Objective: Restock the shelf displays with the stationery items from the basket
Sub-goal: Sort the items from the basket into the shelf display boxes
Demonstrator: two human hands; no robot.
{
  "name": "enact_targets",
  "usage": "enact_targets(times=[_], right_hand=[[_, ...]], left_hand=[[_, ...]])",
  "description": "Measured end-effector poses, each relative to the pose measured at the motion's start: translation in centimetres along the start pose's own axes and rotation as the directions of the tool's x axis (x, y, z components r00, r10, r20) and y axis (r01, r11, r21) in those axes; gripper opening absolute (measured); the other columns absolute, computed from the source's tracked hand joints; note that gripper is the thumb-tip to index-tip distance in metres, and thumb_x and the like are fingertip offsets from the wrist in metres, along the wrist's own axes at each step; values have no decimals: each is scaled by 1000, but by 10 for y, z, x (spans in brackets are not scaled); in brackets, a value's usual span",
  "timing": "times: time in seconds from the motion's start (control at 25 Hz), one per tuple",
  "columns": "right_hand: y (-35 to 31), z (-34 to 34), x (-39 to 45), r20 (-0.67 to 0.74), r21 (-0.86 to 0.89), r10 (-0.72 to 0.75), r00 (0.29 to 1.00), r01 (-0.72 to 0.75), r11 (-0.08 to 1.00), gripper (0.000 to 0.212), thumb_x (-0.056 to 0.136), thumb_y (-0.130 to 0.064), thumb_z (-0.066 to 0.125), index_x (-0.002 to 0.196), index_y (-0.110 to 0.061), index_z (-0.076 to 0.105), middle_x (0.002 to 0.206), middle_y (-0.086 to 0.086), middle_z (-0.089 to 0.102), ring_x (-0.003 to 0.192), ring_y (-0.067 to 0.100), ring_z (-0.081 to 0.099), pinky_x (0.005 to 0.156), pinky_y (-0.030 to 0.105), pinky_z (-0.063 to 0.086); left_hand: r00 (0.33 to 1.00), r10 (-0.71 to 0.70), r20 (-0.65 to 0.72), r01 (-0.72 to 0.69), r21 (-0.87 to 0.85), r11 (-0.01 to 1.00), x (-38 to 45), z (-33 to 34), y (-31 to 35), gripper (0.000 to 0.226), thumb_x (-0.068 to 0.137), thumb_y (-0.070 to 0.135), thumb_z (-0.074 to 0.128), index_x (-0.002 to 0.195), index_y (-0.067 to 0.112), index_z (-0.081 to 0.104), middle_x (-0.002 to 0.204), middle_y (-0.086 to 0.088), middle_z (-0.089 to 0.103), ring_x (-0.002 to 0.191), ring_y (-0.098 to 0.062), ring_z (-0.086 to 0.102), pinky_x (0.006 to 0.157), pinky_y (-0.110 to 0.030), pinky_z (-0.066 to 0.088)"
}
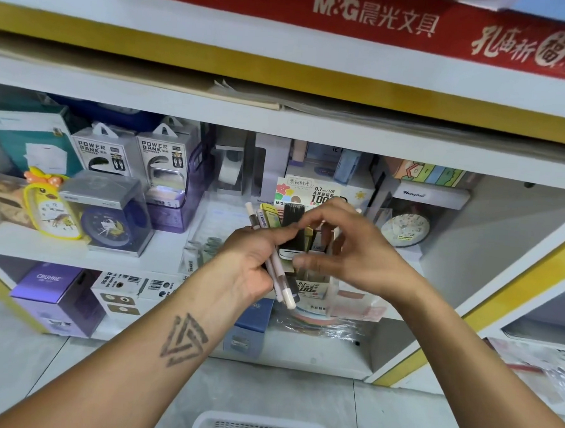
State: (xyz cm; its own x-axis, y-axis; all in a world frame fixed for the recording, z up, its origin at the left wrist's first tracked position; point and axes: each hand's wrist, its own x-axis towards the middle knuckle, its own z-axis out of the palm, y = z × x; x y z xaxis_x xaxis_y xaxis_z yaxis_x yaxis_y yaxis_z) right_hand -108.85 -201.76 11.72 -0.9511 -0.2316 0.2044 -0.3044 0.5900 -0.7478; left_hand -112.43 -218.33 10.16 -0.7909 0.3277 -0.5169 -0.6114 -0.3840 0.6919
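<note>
My left hand (255,258) grips a bunch of pens and slim stationery packs (281,233), their ends sticking out above and below the fist. My right hand (345,250) is beside it, fingertips pinching a dark item at the top of that bunch. Both hands hover in front of a small pencil-lead display box (313,290) on the middle shelf (57,243). A white basket (261,427) with several items sits on the floor at the bottom edge of the view.
On the shelf to the left stand power bank boxes (106,153), a blue clock in a clear case (108,223) and a yellow duck clock (50,206). A white clock (406,229) stands at the right. Purple and white boxes (57,299) fill the lower shelf.
</note>
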Motion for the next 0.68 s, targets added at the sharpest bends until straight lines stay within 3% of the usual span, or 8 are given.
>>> enact_targets(times=[0.08,0.24,0.36,0.44,0.56,0.68], right_hand=[[-1,0,-4,71,-134,-132,989,140,981,42,73,-17,88,111,-18,69,112,-4,58,97,0,56,80,10,39],[2,-2,-7,-75,-214,-298,951,277,937,18,81,-8,80,99,-7,77,99,0,69,89,10,64,74,23,47],[4,-10,-8,-357,-228,-267,895,194,954,10,91,-13,71,99,-8,75,90,0,71,82,14,67,73,30,53],[8,-15,-9,-492,-180,-189,850,113,977,6,93,-15,69,98,-13,72,84,-2,70,78,10,67,71,21,53],[18,-15,-6,-531,-231,-131,837,5,973,5,90,-13,71,95,-13,70,75,-10,64,70,0,60,66,11,49],[24,-12,-3,-477,-302,-137,868,-15,953,23,88,-8,71,110,-17,68,72,-10,61,69,4,58,65,18,51]], left_hand=[[1000,-25,15,25,0,1000,-1,1,0,23,92,3,61,113,-2,67,108,-23,71,98,-38,70,74,-47,59],[995,-73,64,74,-20,997,-2,4,1,14,94,18,63,99,5,68,74,-12,69,58,-22,63,49,-29,51],[993,-90,73,89,12,996,-2,3,2,11,96,17,61,96,6,63,72,-10,63,58,-19,58,53,-30,50],[993,-87,81,87,6,996,-1,0,3,10,97,13,59,93,5,62,74,-12,62,61,-21,59,54,-32,52],[994,-85,66,86,-22,996,-1,-2,5,8,94,7,57,90,2,60,71,-15,62,58,-24,59,52,-32,55],[994,-97,52,98,-25,995,-1,-3,6,8,90,1,51,89,-2,59,76,-19,64,61,-27,61,59,-37,55]])
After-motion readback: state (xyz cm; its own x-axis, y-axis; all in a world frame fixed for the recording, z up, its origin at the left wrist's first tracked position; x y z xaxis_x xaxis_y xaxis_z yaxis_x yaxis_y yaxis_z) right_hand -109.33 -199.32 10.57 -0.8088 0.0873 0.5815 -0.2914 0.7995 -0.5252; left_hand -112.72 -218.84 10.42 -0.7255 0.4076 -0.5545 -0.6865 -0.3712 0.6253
